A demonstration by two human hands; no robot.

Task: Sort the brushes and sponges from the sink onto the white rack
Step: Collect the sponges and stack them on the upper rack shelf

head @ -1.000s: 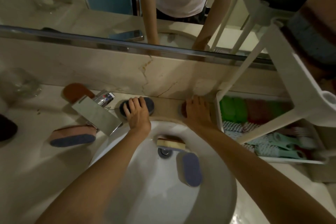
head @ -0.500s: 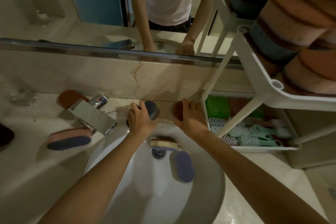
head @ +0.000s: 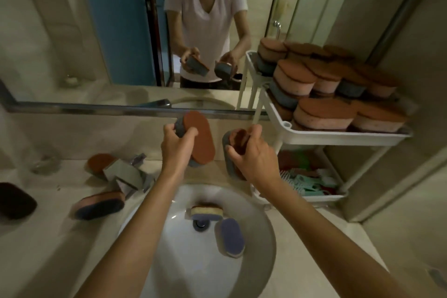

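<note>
Sponges are filling both hands above the sink [head: 183, 261]. The left hand [head: 177, 145] is gripping an oval sponge [head: 200, 138] by one end, its fingers curling round the grey-blue underside and the thumb pressing on the rust-brown scouring face, which is tilting toward the camera. The right hand [head: 254, 155] is clutching a second sponge [head: 238, 139] of the same kind, fingers wrapping over its brown face so that only a strip of the grey-blue layer is showing at the left edge. Both are hanging in the air in front of the mirror's lower frame, just left of the white rack [head: 338, 139]. Stacked sponges [head: 324, 109] are sitting on the rack's upper tray, brown faces up with pink and blue layers beneath, while green and white brushes [head: 307, 181] are lying in the lower tray. Two more are lying in the basin: a yellow sponge [head: 206, 211] at the drain and a blue-faced sponge [head: 231, 237] just to its right. On the table [head: 48, 237] a pink-and-blue sponge [head: 99, 204] is resting on its edge near the tap [head: 125, 174].
</note>
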